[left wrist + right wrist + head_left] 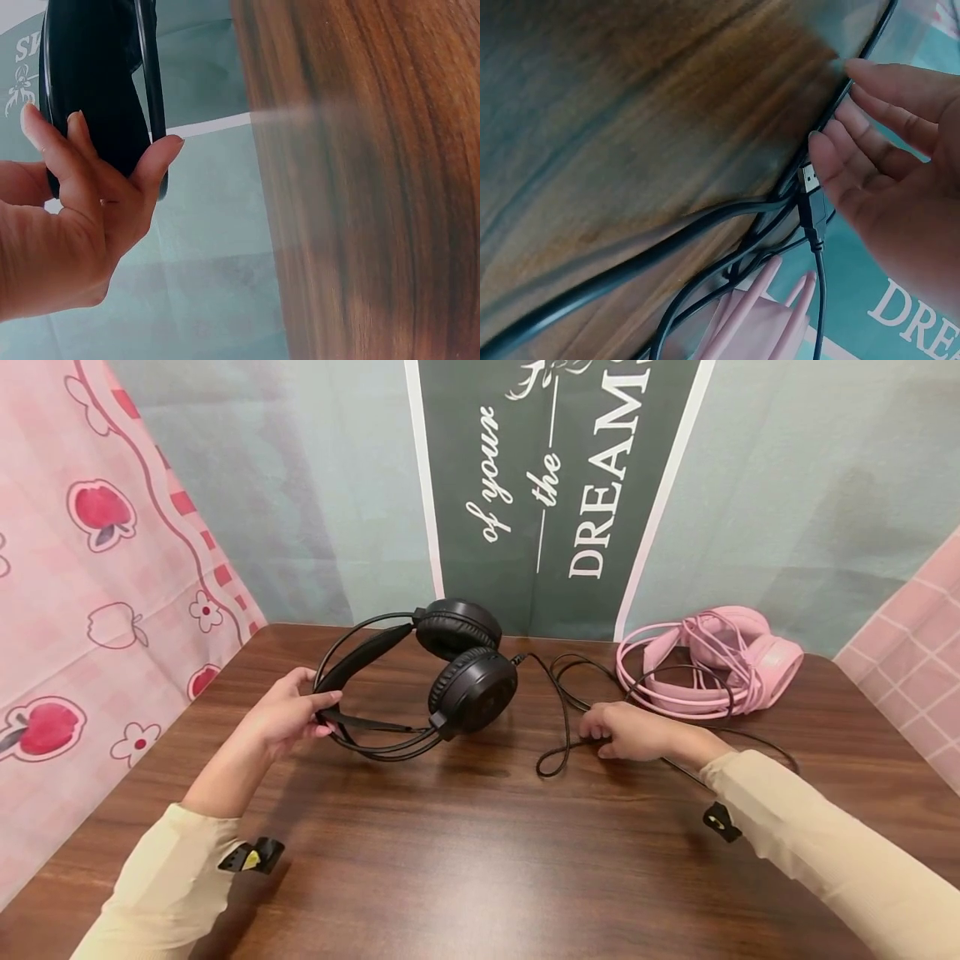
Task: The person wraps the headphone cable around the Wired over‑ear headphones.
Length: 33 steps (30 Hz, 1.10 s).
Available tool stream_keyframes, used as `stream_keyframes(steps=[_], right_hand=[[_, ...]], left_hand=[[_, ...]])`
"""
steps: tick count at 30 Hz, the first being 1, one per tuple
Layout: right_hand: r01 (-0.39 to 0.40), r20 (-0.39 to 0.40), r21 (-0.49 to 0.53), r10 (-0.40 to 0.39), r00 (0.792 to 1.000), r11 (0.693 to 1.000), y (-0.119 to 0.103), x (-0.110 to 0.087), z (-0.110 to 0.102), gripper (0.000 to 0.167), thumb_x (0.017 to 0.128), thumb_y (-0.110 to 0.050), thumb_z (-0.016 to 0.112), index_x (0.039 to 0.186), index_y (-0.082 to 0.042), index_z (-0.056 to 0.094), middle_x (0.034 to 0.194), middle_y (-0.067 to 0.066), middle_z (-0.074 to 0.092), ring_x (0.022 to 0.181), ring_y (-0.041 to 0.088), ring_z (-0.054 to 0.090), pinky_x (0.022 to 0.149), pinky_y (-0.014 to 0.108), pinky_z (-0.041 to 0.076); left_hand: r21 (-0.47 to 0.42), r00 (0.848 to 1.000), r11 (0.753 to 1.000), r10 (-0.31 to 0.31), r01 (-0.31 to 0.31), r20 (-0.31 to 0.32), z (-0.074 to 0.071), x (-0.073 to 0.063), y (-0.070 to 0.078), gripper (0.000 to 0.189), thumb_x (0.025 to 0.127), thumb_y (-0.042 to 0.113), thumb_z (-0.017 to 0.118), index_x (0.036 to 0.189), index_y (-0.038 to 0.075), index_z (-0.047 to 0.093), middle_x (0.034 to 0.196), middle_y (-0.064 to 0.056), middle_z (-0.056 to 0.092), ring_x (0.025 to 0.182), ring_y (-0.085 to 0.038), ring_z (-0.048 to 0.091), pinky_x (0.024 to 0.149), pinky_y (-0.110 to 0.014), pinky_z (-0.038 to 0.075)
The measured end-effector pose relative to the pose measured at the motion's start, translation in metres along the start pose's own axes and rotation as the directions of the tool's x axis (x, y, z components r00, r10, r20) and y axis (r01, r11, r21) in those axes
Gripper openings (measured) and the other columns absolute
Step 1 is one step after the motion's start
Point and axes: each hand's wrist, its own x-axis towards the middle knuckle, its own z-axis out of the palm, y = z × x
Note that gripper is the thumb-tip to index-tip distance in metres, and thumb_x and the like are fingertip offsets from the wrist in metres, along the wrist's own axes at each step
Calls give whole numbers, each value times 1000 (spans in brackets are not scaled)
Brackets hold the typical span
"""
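Black over-ear headphones (pixel 480 693) sit on the left-centre of the table, ear cups toward the middle and headband toward the left. My left hand (pixel 288 714) grips the top of the headband; in the left wrist view the thumb and fingers wrap the padded band (pixel 97 82). From one ear cup a black cable (pixel 641 259) runs to the right in loose loops. My right hand (pixel 630 731) pinches this cable low over the table. Close by its fingers in the right wrist view is a USB plug (pixel 811 206) with a metal end.
Pink headphones (pixel 776 664), with their pink cord bundled around them, lie at the back right, and part of the black cable crosses them. Behind the brown wooden table (pixel 480 860) hangs a printed cloth (pixel 360 485). A pink patterned cloth (pixel 172 652) borders the left side.
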Motion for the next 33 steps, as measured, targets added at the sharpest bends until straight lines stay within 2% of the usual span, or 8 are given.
stream_keyframes(steps=[8, 16, 19, 22, 25, 27, 30, 33], right_hand=[[-36, 85, 13, 35, 996, 999, 1, -8, -3, 22, 59, 9, 59, 68, -11, 54, 59, -11, 44, 55, 2, 41, 49, 19, 37], [-42, 169, 108, 24, 985, 993, 8, -23, -14, 21, 65, 7, 57, 72, -12, 52, 62, -12, 43, 57, 2, 40, 50, 19, 36], [-15, 107, 149, -1, 994, 989, 12, -29, -16, 21, 70, 8, 59, 73, -12, 52, 64, -12, 44, 58, 1, 42, 49, 19, 38], [86, -42, 139, -81, 996, 987, 18, -33, -16, 22, 75, 8, 63, 76, -12, 54, 69, -11, 49, 62, 0, 44, 52, 19, 40], [206, -196, 75, -188, 962, 976, 22, -34, -14, 22, 75, 10, 65, 79, -10, 57, 75, -8, 54, 69, 1, 48, 57, 20, 43], [264, -246, 34, -248, 937, 964, 23, -33, -13, 22, 73, 12, 66, 81, -8, 58, 78, -6, 56, 72, 2, 50, 60, 20, 45], [307, -276, -10, -297, 914, 952, 23, -30, -14, 22, 73, 12, 66, 83, -7, 59, 80, -2, 58, 74, 5, 52, 64, 21, 46], [322, -273, -30, -317, 908, 946, 21, -26, -15, 23, 73, 12, 66, 85, -7, 60, 81, -1, 59, 75, 6, 53, 65, 20, 46]], left_hand=[[-115, 998, 993, -20, 14, -57, -8, 0, 1, 21, 92, 4, 48, 103, 6, 30, 84, -9, 47, 56, -8, 58, 48, -15, 51], [-251, 995, 968, -49, 26, -86, -22, 0, -1, 22, 91, 2, 49, 99, 6, 29, 76, -4, 51, 58, -7, 57, 49, -14, 51], [-306, 993, 951, -66, 34, -94, -28, -1, -2, 23, 91, 1, 50, 98, 6, 29, 75, -3, 51, 58, -7, 57, 49, -14, 51], [-336, 991, 941, -77, 37, -107, -32, -2, -2, 24, 90, 1, 50, 97, 6, 28, 76, -3, 50, 58, -7, 57, 50, -15, 52], [-336, 990, 941, -76, 32, -119, -33, -3, -2, 24, 90, 1, 50, 97, 6, 28, 77, -3, 49, 59, -7, 57, 51, -15, 52], [-321, 989, 947, -73, 28, -129, -32, -3, -2, 24, 90, 1, 50, 97, 6, 27, 78, -4, 49, 59, -7, 57, 52, -16, 53], [-292, 987, 956, -66, 22, -143, -27, -3, -2, 23, 90, 1, 49, 97, 6, 28, 80, -4, 48, 60, -7, 57, 52, -16, 53], [-268, 987, 963, -58, 16, -153, -21, -2, -2, 22, 91, 0, 48, 98, 5, 28, 81, -5, 47, 59, -7, 57, 51, -16, 53]])
